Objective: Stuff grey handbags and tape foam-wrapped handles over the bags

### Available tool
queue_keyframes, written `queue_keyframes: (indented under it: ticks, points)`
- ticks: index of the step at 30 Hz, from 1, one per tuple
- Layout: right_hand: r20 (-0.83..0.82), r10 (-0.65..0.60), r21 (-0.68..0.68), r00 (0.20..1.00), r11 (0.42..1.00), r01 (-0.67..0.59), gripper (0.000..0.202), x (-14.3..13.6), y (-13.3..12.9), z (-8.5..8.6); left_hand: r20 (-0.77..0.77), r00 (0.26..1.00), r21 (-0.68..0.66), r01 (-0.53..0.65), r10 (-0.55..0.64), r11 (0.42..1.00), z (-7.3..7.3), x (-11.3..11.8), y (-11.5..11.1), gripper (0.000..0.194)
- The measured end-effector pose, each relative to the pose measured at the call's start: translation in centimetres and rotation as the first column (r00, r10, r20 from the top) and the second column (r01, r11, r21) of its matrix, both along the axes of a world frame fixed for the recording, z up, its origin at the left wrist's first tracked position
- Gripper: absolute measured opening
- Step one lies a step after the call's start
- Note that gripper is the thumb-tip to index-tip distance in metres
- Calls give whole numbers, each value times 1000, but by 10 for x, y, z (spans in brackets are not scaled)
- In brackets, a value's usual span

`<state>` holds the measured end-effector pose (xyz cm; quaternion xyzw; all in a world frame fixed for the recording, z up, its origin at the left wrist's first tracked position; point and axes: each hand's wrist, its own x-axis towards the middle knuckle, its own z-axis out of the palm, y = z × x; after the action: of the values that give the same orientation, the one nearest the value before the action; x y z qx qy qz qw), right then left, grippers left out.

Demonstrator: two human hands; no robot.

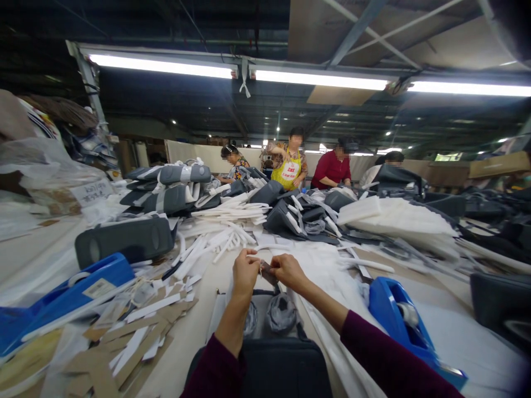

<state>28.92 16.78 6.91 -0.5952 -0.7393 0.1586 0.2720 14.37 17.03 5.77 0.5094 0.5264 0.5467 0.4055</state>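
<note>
My left hand [244, 272] and my right hand [289, 271] come together in the middle, both with fingers pinched closed. Between them is a small greyish-brown piece [269, 270], gripped by the right fingers. What the left fingertips pinch is too small to make out. Below the hands lies a dark bag [284, 367], its near part toward me. Beyond that part, two round bundles in clear plastic [281, 313] sit side by side, the left one partly hidden by my left forearm.
Blue tape dispensers stand left [103, 276] and right [398, 309]. Cardboard and paper scraps [145, 326] lie at left. White foam strips [226, 221], dark bags [174, 188] and white foam sheets [398, 221] are piled ahead. Several people work behind the piles, one in a yellow apron [286, 171].
</note>
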Motion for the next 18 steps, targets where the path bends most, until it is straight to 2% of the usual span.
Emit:
queue_keyframes:
  ticks: [7, 10, 13, 15, 17, 18]
  points:
    - [18, 52, -38, 998, 998, -51, 17, -3, 8, 6, -283, 958, 194, 94, -36, 976, 8, 4, -4, 33]
    - [-38, 48, -33, 998, 998, -50, 16, -5, 11, 3, -379, 924, 288, 176, -56, 942, 14, 9, -12, 38]
    - [-137, 34, -33, 990, 999, -39, 12, -5, 14, -3, -495, 861, 357, 322, -115, 877, 18, 12, -17, 39]
    - [-234, 32, -40, 972, 998, -42, 8, -3, 16, -9, -533, 845, 391, 278, -30, 877, 20, 10, -18, 40]
    - [-341, 40, -49, 939, 997, -61, 6, 0, 16, -16, -523, 847, 349, 112, 94, 930, 20, 5, -15, 34]
    - [-390, 51, -53, 920, 996, -78, 9, 2, 16, -18, -520, 846, 295, 46, 120, 954, 20, 2, -13, 28]
